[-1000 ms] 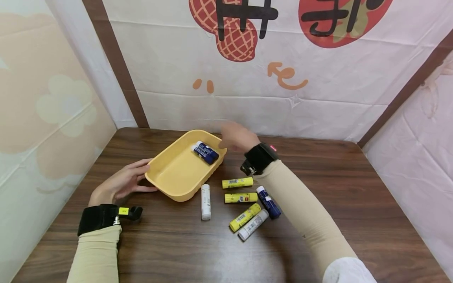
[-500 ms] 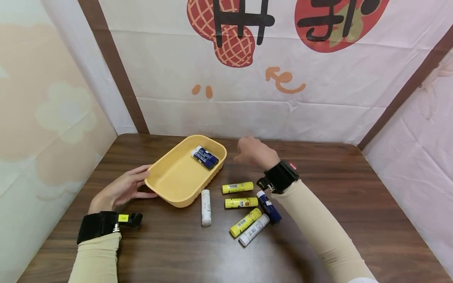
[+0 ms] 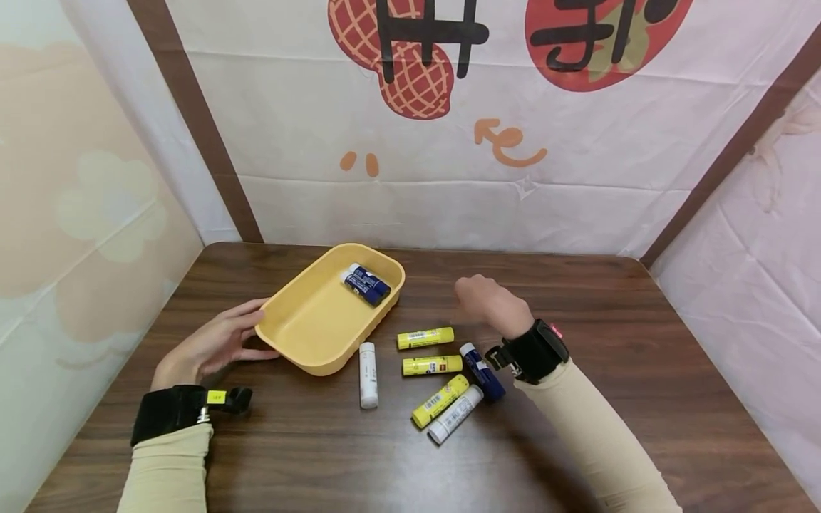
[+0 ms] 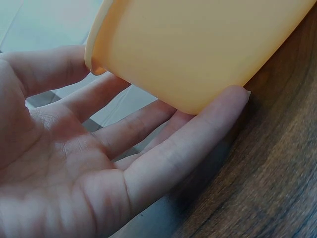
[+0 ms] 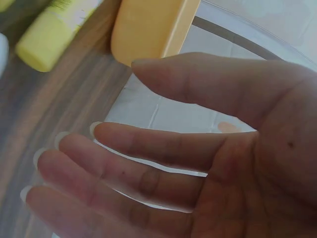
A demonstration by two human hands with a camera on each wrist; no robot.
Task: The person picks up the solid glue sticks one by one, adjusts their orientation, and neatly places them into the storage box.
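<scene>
A yellow tray (image 3: 301, 335) sits on the brown table with two blue glue sticks (image 3: 365, 283) in its far corner. My left hand (image 3: 212, 342) rests straight fingers against the tray's near-left side; the left wrist view shows the fingers (image 4: 188, 144) under the tray wall (image 4: 198, 44). My right hand (image 3: 487, 303) hovers empty just right of the loose sticks, its fingers (image 5: 124, 173) relaxed and spread. Beside the tray lie a white stick (image 3: 368, 365), two yellow sticks (image 3: 425, 338) (image 3: 432, 365), a blue stick (image 3: 482, 371), another yellow one (image 3: 440, 401) and a white one (image 3: 455, 414).
Paper-covered walls close in the table (image 3: 641, 370) at the back and on both sides. In the right wrist view, the tray's corner (image 5: 148, 29) and a yellow stick (image 5: 54, 29) show beyond the hand.
My right hand has drawn back from over the tray, moving right and toward me, with nothing in it. My left hand stays at the tray.
</scene>
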